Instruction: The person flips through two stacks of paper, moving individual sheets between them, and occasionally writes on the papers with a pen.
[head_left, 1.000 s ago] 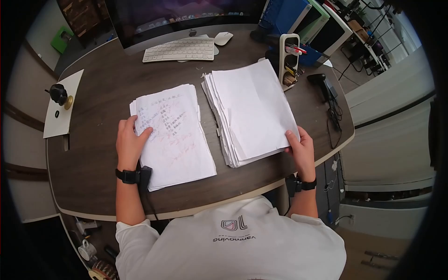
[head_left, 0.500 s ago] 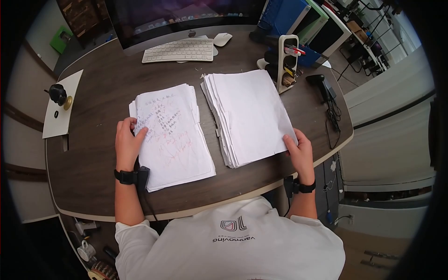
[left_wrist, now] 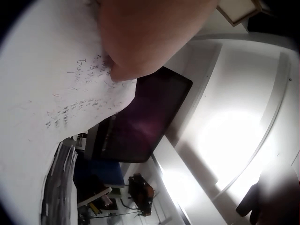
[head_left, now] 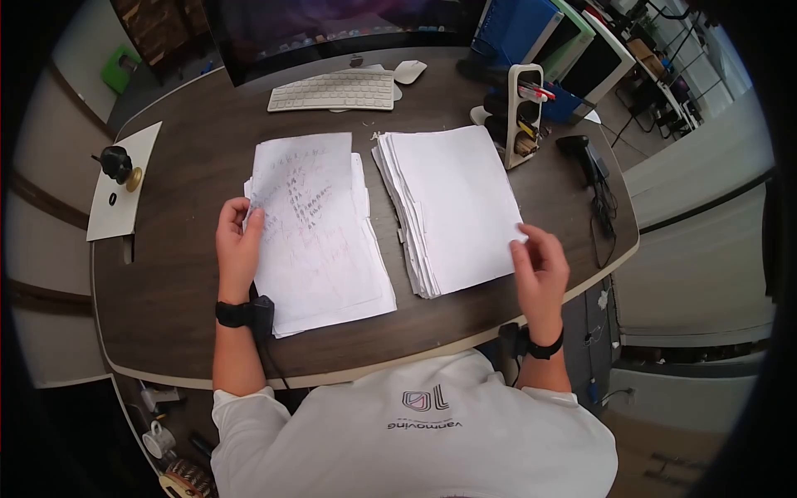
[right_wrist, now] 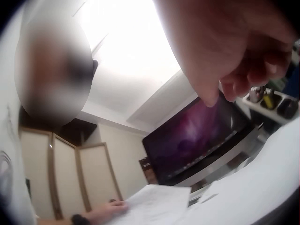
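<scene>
On the left lies a stack of paper with a handwritten sheet (head_left: 303,216) on top, its far end shifted past the pages below. My left hand (head_left: 239,249) pinches that sheet's left edge between thumb and fingers; the left wrist view shows the thumb side of the hand (left_wrist: 150,37) against the writing. A thicker stack with a blank top page (head_left: 457,207) lies to the right. By its lower right edge is my right hand (head_left: 541,278), thumb and fingers apart and loosely bent, holding nothing. In the right wrist view this hand (right_wrist: 229,51) appears above the paper.
Beyond the stacks are a keyboard (head_left: 332,90), a mouse (head_left: 410,71) and a monitor (head_left: 357,25). A pen holder (head_left: 513,116) stands just behind the right stack, with a black scanner-like device (head_left: 583,158) and cable farther right. A white board (head_left: 124,187) lies far left.
The left stack's top sheet has shifted away from the body and tilted, with my left hand on its edge. My right hand has let go of the right stack's page edge and drawn slightly away.
</scene>
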A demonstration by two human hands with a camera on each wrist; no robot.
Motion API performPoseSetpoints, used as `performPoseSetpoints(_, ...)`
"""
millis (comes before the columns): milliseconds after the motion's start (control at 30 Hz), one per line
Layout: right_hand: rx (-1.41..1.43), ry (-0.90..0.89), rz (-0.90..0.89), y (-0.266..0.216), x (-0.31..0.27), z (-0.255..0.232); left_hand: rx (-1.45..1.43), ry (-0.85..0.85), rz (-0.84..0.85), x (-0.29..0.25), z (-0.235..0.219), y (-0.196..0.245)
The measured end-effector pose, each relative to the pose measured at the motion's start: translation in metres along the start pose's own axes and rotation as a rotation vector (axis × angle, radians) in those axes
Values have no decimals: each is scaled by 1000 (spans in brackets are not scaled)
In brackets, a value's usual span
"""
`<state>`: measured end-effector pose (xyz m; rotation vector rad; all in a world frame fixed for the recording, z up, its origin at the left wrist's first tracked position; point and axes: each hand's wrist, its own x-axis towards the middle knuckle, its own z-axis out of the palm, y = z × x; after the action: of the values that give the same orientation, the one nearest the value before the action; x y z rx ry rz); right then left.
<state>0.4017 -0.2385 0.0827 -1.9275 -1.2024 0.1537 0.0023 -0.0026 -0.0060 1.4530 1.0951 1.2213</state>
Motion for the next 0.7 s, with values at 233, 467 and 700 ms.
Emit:
performPoseSetpoints(233, 434, -657, -31, -75, -39, 70, -706, -17, -147, -4, 6, 22)
performPoseSetpoints(467, 465, -696, -61, -77, -39, 83, -798, -75, -149, -5, 5, 17)
performPoseSetpoints(700, 546, -502, 224, -48, -30, 36, -680, 15, -136, 1, 6, 22)
